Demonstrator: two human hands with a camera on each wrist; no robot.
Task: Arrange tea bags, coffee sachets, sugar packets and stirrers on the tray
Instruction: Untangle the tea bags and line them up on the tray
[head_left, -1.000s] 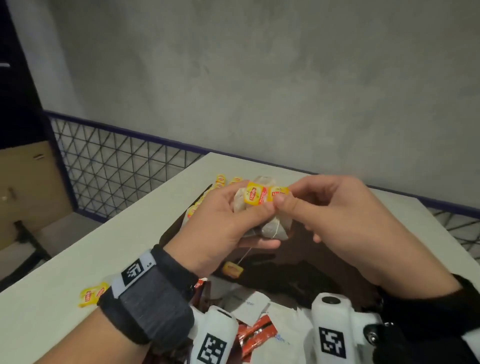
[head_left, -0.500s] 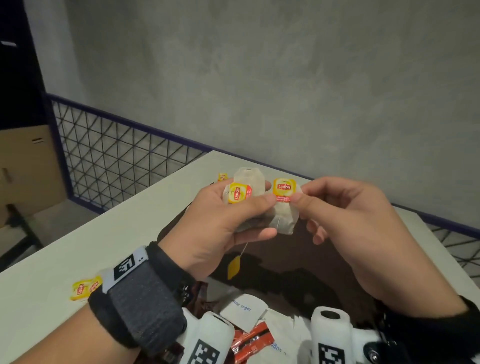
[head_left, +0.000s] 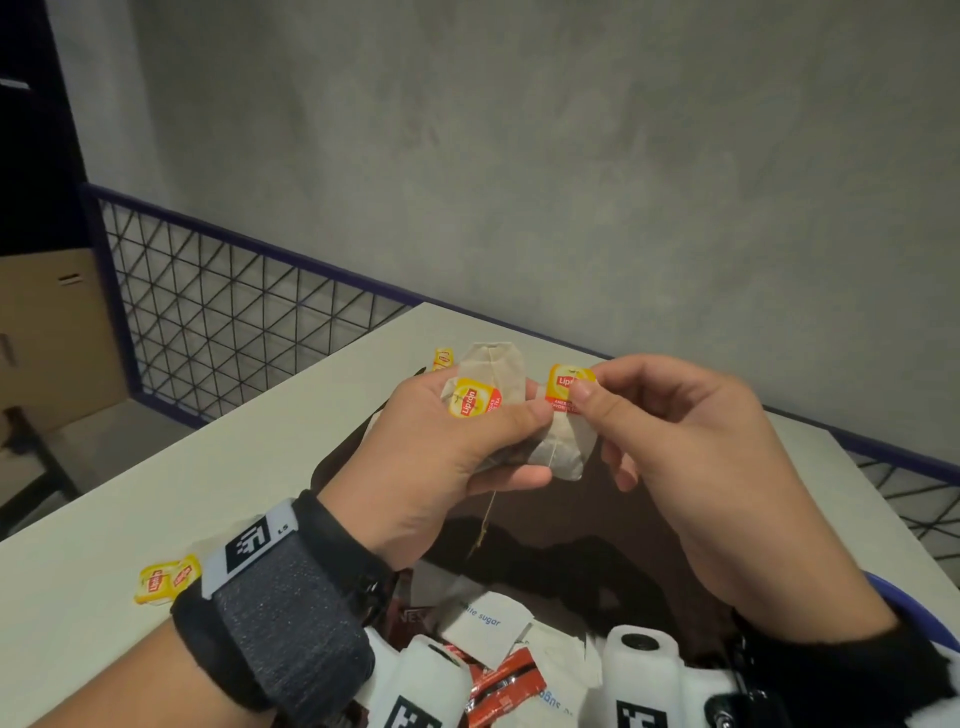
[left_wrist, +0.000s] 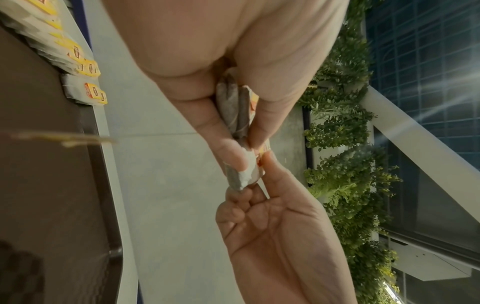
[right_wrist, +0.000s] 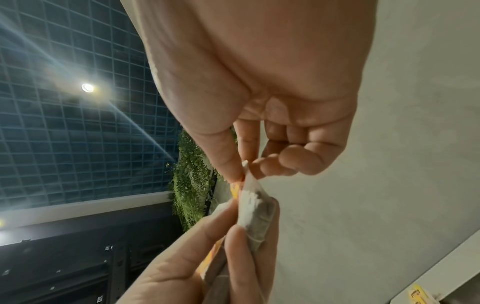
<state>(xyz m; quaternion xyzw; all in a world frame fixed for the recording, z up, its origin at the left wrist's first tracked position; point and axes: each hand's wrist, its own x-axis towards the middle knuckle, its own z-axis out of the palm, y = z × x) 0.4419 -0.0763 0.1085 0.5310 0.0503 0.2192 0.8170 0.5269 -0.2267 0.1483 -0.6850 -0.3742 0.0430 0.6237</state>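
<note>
While both hands hover above the dark brown tray (head_left: 649, 499), the left hand (head_left: 441, 457) has its grip closed round a small bundle of tea bags (head_left: 498, 374), thumb pressing a yellow tag flat against the paper. The right hand (head_left: 675, 441) pinches the tag (head_left: 561, 389) of the nearest bag (head_left: 563, 447), which lies between the two grips with its long axis roughly upright and its lower end hanging free. That bag sits just left of the right fingertips, so I judge the right hand better placed to draw it away sideways. A string dangles beneath the left hand. More tea bags line the tray's far left edge (left_wrist: 88, 67); sugar packets (head_left: 485, 626) and red sachets (head_left: 506, 680) lie at its near end. A loose tag (head_left: 166, 577) rests on the pale worktop (head_left: 156, 493), beside a grey wall and mesh railing (head_left: 234, 322).
</note>
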